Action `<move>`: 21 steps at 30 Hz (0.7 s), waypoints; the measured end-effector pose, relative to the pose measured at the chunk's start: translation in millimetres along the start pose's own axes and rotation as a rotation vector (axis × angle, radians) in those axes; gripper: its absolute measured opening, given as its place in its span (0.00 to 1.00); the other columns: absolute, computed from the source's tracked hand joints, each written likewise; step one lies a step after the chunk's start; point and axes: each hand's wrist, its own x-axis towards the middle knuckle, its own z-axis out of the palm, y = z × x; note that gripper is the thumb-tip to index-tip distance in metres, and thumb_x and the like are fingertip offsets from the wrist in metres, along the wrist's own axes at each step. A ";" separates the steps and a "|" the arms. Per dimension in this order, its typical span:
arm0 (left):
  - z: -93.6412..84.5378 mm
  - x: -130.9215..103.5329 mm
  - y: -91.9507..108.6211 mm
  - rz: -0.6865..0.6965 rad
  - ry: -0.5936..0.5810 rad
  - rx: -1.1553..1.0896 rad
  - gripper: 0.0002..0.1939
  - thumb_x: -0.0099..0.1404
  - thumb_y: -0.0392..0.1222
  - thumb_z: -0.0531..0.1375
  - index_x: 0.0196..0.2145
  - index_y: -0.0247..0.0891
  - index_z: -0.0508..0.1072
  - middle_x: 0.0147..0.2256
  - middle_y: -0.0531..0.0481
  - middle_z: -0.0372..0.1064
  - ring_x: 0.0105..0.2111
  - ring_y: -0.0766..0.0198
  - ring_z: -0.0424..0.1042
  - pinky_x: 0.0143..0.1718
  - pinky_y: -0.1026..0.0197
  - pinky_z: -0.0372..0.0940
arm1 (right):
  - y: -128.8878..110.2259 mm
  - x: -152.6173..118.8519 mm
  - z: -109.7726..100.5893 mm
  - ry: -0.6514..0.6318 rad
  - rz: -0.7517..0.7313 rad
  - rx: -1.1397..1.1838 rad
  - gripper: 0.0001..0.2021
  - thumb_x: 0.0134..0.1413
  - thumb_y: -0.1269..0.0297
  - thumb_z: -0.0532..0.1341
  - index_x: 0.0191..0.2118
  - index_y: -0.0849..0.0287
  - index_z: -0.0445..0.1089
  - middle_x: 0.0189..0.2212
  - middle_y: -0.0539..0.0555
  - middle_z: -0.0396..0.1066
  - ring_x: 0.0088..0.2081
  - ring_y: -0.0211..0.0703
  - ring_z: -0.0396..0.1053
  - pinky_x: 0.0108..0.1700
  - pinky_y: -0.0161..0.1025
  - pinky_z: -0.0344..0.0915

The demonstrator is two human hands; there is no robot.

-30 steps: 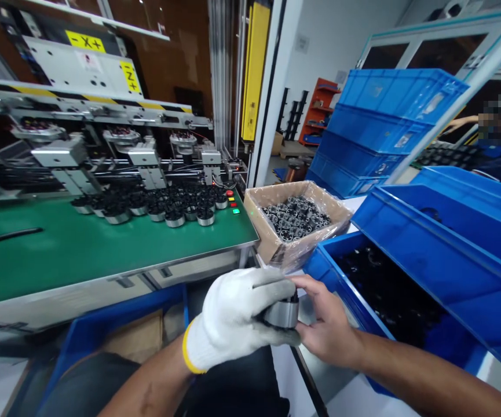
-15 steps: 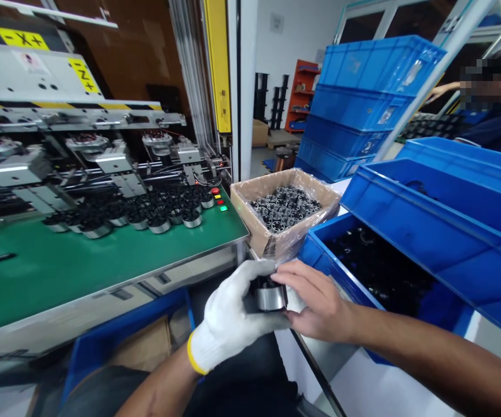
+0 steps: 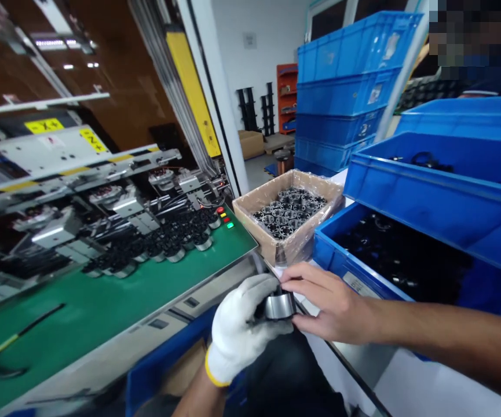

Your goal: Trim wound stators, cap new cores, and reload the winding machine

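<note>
My left hand, in a white glove with a yellow cuff, is wrapped round a metal ring with black parts. Bare, my right hand grips the same ring from the right, with fingers over its top and the thumb low on its side. The black upper part of the ring is mostly hidden by my fingers. Beyond my hands stands a cardboard box of similar rings. More metal rings with black tops sit in a cluster on the green table.
Blue bins stand at the right, one holding dark parts. Tall blue crates are stacked behind the box. A machine lines the green table's back. Pliers lie at the lower left. A person is at the upper right.
The view has turned and tilted, bringing the pliers into sight. Both hands still hold the ring, now slightly lower and further right in the picture.
</note>
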 end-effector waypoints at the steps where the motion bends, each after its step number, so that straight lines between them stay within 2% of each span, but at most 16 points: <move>1: 1.4 -2.1 -0.9 0.002 0.015 0.018 0.26 0.60 0.48 0.71 0.55 0.48 0.71 0.49 0.47 0.76 0.46 0.55 0.78 0.47 0.57 0.73 | 1.0 0.0 0.8 -0.007 -0.011 -0.023 0.17 0.55 0.77 0.61 0.51 0.64 0.68 0.44 0.62 0.73 0.47 0.46 0.74 0.48 0.40 0.77; 3: 3.7 -7.3 -4.1 -0.025 0.046 0.047 0.25 0.62 0.46 0.69 0.55 0.48 0.70 0.49 0.47 0.76 0.47 0.55 0.78 0.48 0.56 0.74 | 4.3 -0.1 0.7 -0.053 -0.009 -0.076 0.18 0.55 0.75 0.63 0.52 0.65 0.68 0.47 0.64 0.73 0.49 0.48 0.75 0.49 0.41 0.77; 5: 2.3 -10.9 -9.7 -0.091 0.067 0.085 0.23 0.63 0.43 0.67 0.55 0.47 0.69 0.53 0.46 0.73 0.52 0.54 0.76 0.52 0.53 0.72 | 8.3 -1.0 -0.3 -0.087 0.012 -0.131 0.23 0.55 0.71 0.66 0.56 0.66 0.66 0.52 0.67 0.71 0.54 0.51 0.74 0.53 0.43 0.76; 8: -15.2 -8.0 -24.8 -0.294 0.177 0.231 0.18 0.63 0.44 0.65 0.50 0.42 0.70 0.61 0.41 0.67 0.58 0.51 0.71 0.56 0.50 0.69 | 11.5 -5.3 0.0 -0.110 0.053 -0.188 0.29 0.56 0.66 0.69 0.60 0.67 0.62 0.56 0.70 0.69 0.57 0.55 0.73 0.55 0.46 0.76; 10: -41.4 -3.1 -41.5 -0.579 0.234 0.450 0.13 0.63 0.48 0.64 0.43 0.41 0.71 0.57 0.39 0.71 0.55 0.49 0.74 0.54 0.49 0.70 | 10.4 -10.0 1.8 -0.138 0.061 -0.214 0.25 0.60 0.67 0.66 0.60 0.68 0.63 0.57 0.71 0.69 0.56 0.56 0.73 0.54 0.47 0.77; 12: -77.2 -1.6 -62.7 -0.947 0.165 0.700 0.13 0.61 0.49 0.64 0.39 0.40 0.73 0.49 0.38 0.77 0.51 0.42 0.76 0.50 0.43 0.71 | 8.3 -14.6 3.3 -0.171 0.034 -0.236 0.19 0.63 0.69 0.61 0.58 0.67 0.65 0.57 0.71 0.70 0.56 0.57 0.74 0.52 0.48 0.78; 14: -114.7 -6.3 -84.0 -1.119 0.193 0.763 0.11 0.56 0.46 0.67 0.34 0.37 0.75 0.43 0.33 0.78 0.47 0.32 0.77 0.46 0.35 0.71 | 7.3 -17.6 3.7 -0.207 -0.013 -0.249 0.16 0.65 0.71 0.57 0.57 0.65 0.67 0.57 0.71 0.70 0.55 0.57 0.75 0.50 0.48 0.80; 16: -143.0 -15.8 -100.3 -1.154 0.284 0.765 0.10 0.57 0.43 0.65 0.36 0.36 0.75 0.42 0.32 0.78 0.48 0.32 0.77 0.47 0.35 0.71 | 8.3 -18.3 3.5 -0.233 -0.067 -0.258 0.15 0.66 0.71 0.55 0.55 0.64 0.69 0.56 0.69 0.71 0.52 0.55 0.77 0.47 0.45 0.81; 18: -153.3 -27.2 -109.2 -1.094 0.394 0.753 0.16 0.61 0.40 0.62 0.47 0.36 0.73 0.51 0.33 0.75 0.53 0.40 0.75 0.52 0.41 0.71 | 11.8 -17.2 3.5 -0.244 -0.138 -0.267 0.14 0.66 0.70 0.55 0.53 0.64 0.70 0.54 0.68 0.74 0.49 0.53 0.79 0.43 0.41 0.82; 19: -150.2 -33.5 -110.8 -1.039 0.446 0.745 0.20 0.63 0.40 0.60 0.53 0.36 0.70 0.57 0.33 0.71 0.56 0.45 0.73 0.55 0.45 0.70 | 14.6 -16.7 3.9 -0.250 -0.177 -0.273 0.14 0.66 0.69 0.54 0.52 0.65 0.71 0.53 0.68 0.75 0.48 0.52 0.80 0.42 0.40 0.82; 21: -127.6 -48.9 -109.8 -0.921 0.523 0.723 0.26 0.67 0.40 0.55 0.61 0.35 0.61 0.68 0.33 0.56 0.64 0.53 0.65 0.61 0.52 0.66 | 22.9 -18.1 5.8 -0.287 -0.255 -0.290 0.14 0.66 0.69 0.54 0.51 0.65 0.73 0.51 0.66 0.77 0.46 0.51 0.80 0.41 0.36 0.81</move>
